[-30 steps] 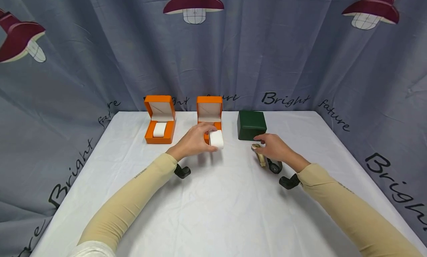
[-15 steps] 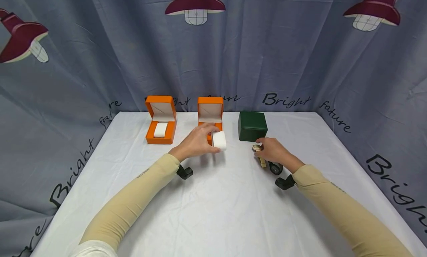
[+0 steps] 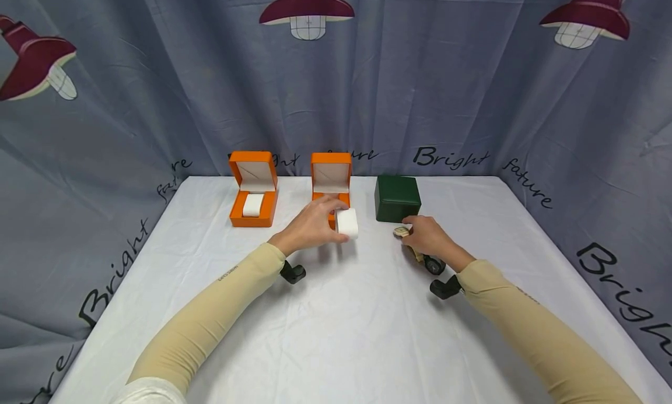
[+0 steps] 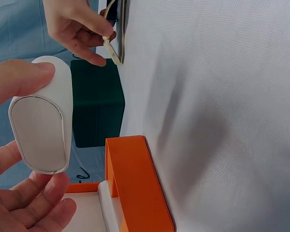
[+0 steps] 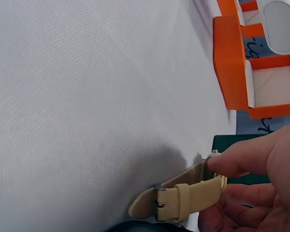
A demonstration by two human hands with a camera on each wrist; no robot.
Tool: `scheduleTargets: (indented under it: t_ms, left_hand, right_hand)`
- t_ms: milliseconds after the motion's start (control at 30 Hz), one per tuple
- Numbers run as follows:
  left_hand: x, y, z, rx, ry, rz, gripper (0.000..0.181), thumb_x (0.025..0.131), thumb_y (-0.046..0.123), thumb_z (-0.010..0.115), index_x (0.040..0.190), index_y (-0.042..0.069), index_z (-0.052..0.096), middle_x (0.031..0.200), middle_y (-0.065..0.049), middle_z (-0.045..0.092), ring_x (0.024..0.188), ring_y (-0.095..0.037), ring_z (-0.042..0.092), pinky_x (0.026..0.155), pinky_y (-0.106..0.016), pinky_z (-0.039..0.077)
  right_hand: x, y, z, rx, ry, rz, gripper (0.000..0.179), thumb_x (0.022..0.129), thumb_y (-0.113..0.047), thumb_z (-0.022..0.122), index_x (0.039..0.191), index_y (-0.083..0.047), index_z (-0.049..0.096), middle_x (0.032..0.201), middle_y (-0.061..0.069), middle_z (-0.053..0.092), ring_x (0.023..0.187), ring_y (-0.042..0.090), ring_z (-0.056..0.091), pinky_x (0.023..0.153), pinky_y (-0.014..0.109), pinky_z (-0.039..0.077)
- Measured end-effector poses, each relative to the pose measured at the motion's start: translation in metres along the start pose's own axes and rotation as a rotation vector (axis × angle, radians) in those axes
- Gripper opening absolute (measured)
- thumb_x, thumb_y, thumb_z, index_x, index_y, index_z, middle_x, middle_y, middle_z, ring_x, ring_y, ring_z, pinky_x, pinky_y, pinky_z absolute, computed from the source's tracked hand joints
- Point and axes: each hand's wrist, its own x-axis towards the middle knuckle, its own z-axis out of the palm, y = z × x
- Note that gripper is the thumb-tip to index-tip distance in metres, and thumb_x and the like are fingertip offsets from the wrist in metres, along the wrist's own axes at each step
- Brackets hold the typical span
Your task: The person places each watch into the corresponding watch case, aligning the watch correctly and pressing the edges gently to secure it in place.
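My left hand [image 3: 311,223] grips a white watch cushion [image 3: 347,223] between thumb and fingers, held up in front of the middle orange watch box [image 3: 331,158]. That box stands open and is partly hidden by the hand. In the left wrist view the cushion [image 4: 41,130] shows its rounded end panel. My right hand [image 3: 431,239] pinches a wristwatch [image 3: 401,232] by its case, in front of the closed green box [image 3: 397,197]. Its beige strap [image 5: 200,199] is buckled into a loop, close over the cloth in the right wrist view. A black watch [image 3: 434,265] lies under the right wrist.
At the left, a second orange box [image 3: 252,222] stands open with a white cushion [image 3: 253,205] inside. White cloth covers the table [image 3: 336,334]. A grey-blue curtain [image 3: 446,89] with printed lamps and lettering hangs behind and at both sides.
My right hand has moved slightly left, closed on the beige watch and swung its strap round. My left hand has shifted a little to the right with the cushion.
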Motion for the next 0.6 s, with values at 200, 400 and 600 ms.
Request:
scheduleTargets:
  t_ms: [200, 400, 600]
  left_hand:
    - [0.0, 0.0, 0.001, -0.007, 0.003, -0.003, 0.063, 0.077, 0.043, 0.084, 0.132, 0.021, 0.062, 0.156, -0.008, 0.042, 0.127, -0.031, 0.052, 0.103, -0.054, 0.046]
    - [-0.001, -0.001, 0.001, -0.001, 0.007, 0.003, 0.064, 0.077, 0.042, 0.084, 0.132, 0.02, 0.062, 0.154, -0.008, 0.043, 0.126, -0.03, 0.053, 0.104, -0.052, 0.046]
    - [-0.001, -0.001, 0.001, -0.003, 0.002, 0.005, 0.064, 0.076, 0.043, 0.084, 0.132, 0.02, 0.062, 0.154, -0.008, 0.044, 0.128, -0.03, 0.052, 0.104, -0.052, 0.046]
  right_hand:
    - [-0.004, -0.005, -0.003, 0.015, 0.044, -0.053, 0.051, 0.091, -0.006, 0.059, 0.14, 0.004, 0.054, 0.113, 0.021, 0.067, 0.089, 0.025, 0.062, 0.074, 0.037, 0.053]
    - [-0.009, -0.015, -0.007, 0.046, 0.089, -0.121, 0.046, 0.092, -0.004, 0.059, 0.137, 0.003, 0.058, 0.116, 0.021, 0.068, 0.094, 0.027, 0.065, 0.076, 0.038, 0.054]
    - [-0.013, -0.021, -0.014, 0.059, 0.108, -0.177, 0.037, 0.096, -0.003, 0.056, 0.133, 0.002, 0.062, 0.119, 0.022, 0.069, 0.106, 0.034, 0.066, 0.082, 0.043, 0.055]
